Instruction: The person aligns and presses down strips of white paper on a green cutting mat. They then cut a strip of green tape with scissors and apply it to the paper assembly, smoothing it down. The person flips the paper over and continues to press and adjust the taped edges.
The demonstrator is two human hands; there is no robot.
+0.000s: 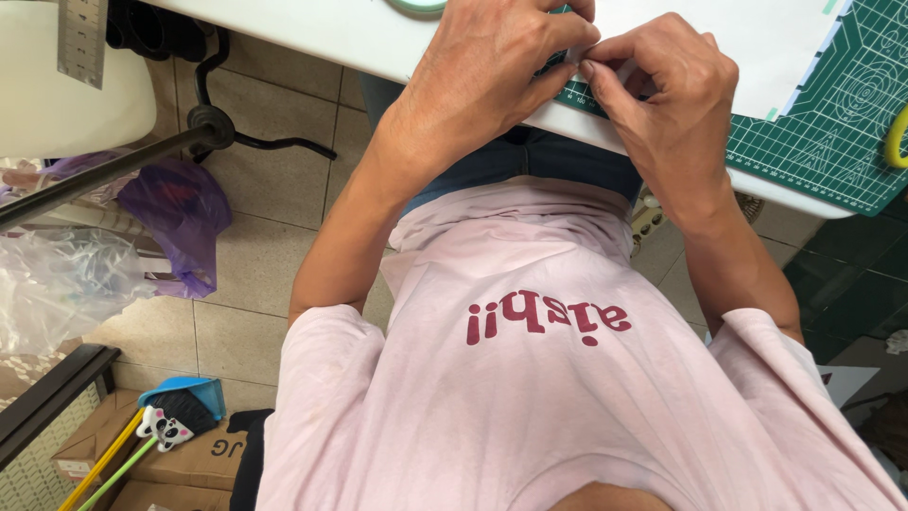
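Note:
Both hands meet at the near edge of a white table [378, 43]. My left hand [482, 80] and my right hand [667, 90] pinch the corner of a white paper sheet [747, 38] between thumb and fingertips. The sheet lies on a green cutting mat [832, 132] with printed grid lines. The pinched corner itself is mostly hidden by my fingers. My pink shirt fills the lower part of the view.
A yellow curved object [895, 142] sits on the mat at the right edge. A metal ruler [80, 38] lies on a white surface at top left. Purple and clear plastic bags [175, 213], a black stand base [213, 128], cardboard boxes and a blue dustpan [189, 397] are on the tiled floor.

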